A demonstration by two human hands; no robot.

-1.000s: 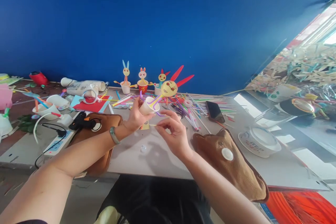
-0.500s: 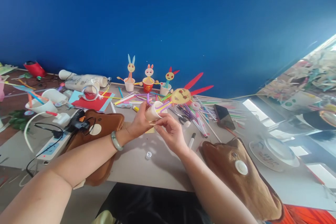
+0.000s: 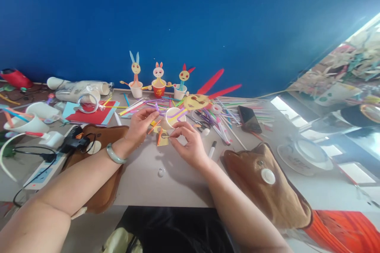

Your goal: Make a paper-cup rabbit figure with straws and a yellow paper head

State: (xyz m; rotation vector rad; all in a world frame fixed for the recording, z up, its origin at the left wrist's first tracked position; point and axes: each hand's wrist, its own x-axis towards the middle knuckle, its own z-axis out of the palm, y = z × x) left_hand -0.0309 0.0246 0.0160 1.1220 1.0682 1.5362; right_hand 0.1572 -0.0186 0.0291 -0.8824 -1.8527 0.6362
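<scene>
A white paper cup (image 3: 168, 120) is tipped toward me, with a pale yellow face cut-out (image 3: 196, 102) and long red ears at its far right side. Bent purple pipe cleaner (image 3: 157, 106) sticks out from the cup's left side, its end pinched in the fingertips of my left hand (image 3: 144, 124). My right hand (image 3: 190, 142) is closed at the cup's lower edge, thumb and forefinger together. Below the cup lie yellow paper pieces (image 3: 162, 141) and thin orange strips (image 3: 154, 126), close to the right fingertips.
Three rabbit-faced cups (image 3: 159, 91) stand along the blue wall. Coloured pipe cleaners and markers are heaped behind my hands. A phone (image 3: 249, 119) and brown pouch (image 3: 268, 189) lie right; another brown pouch (image 3: 103, 189), a power strip (image 3: 44, 174) and red paper (image 3: 95, 115) lie left.
My left hand has let go of the cup's side and moved left to the purple pipe cleaner. Yellow paper and orange strips now show beneath the cup. The view has shifted slightly.
</scene>
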